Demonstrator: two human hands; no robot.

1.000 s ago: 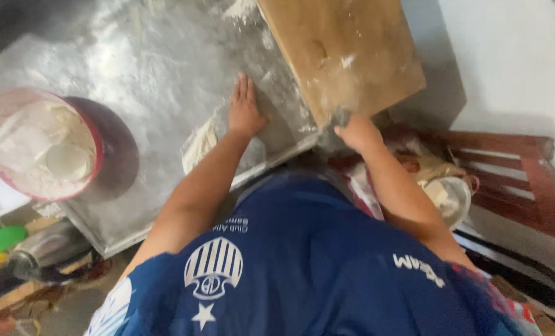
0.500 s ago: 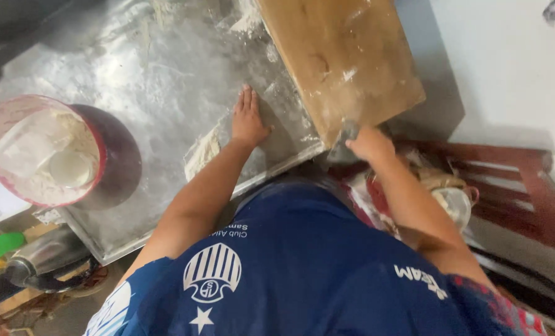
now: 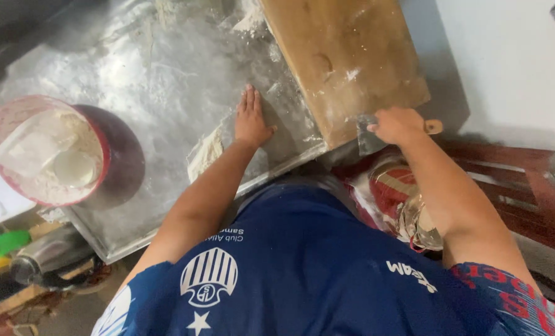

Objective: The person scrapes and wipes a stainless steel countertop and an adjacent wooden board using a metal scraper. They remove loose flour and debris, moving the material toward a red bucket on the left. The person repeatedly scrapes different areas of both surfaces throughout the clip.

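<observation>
Wooden board on floury steel table; right hand closed on scraper at board's near corner. Left hand flat, open on table beside board. Red-white packet below right hand; red flour bowl far left.

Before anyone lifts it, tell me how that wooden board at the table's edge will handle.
The wooden board looks thick and rigid, so probably stiff and fairly heavy. Flour dusts its face, so grip may be a little slippery. One corner overhangs the metal table, near the right hand holding a scraper, so it might tip if pressed there.
</observation>
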